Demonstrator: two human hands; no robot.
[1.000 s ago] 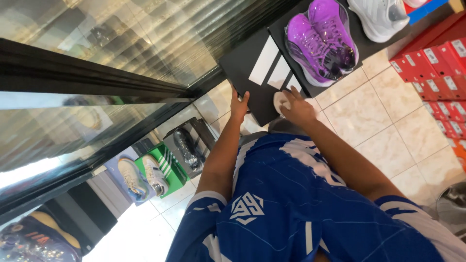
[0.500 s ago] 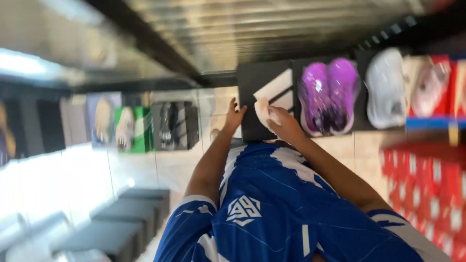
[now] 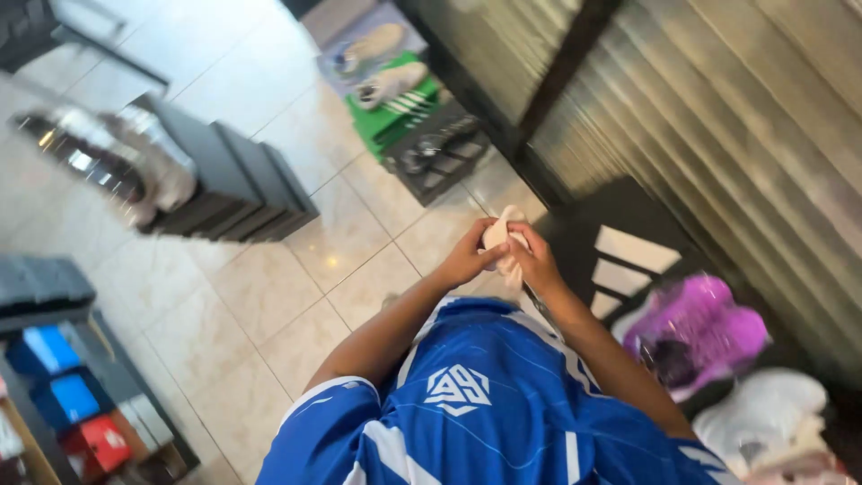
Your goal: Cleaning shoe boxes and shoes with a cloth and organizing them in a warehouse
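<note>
My left hand (image 3: 469, 258) and my right hand (image 3: 536, 260) meet in front of my blue and white shirt (image 3: 485, 409). Between them they grip a small wad of white paper (image 3: 499, 235), which pokes out above and below the fingers. The hands hover over a tiled floor (image 3: 296, 296), just left of a black shoe box lid with white stripes (image 3: 628, 256). The view is blurred by head motion.
Purple shoes (image 3: 699, 330) and white shoes (image 3: 763, 418) lie at lower right beside a ribbed metal shutter (image 3: 718, 135). Open boxes with shoes, one green (image 3: 395, 103), lie at top centre. A black bench (image 3: 233, 180) stands at left; stacked blue and red boxes (image 3: 72, 413) fill a shelf at lower left.
The view has swung sharply round. My hands have come off the black box lid and closed together on the white paper wad in front of me.
</note>
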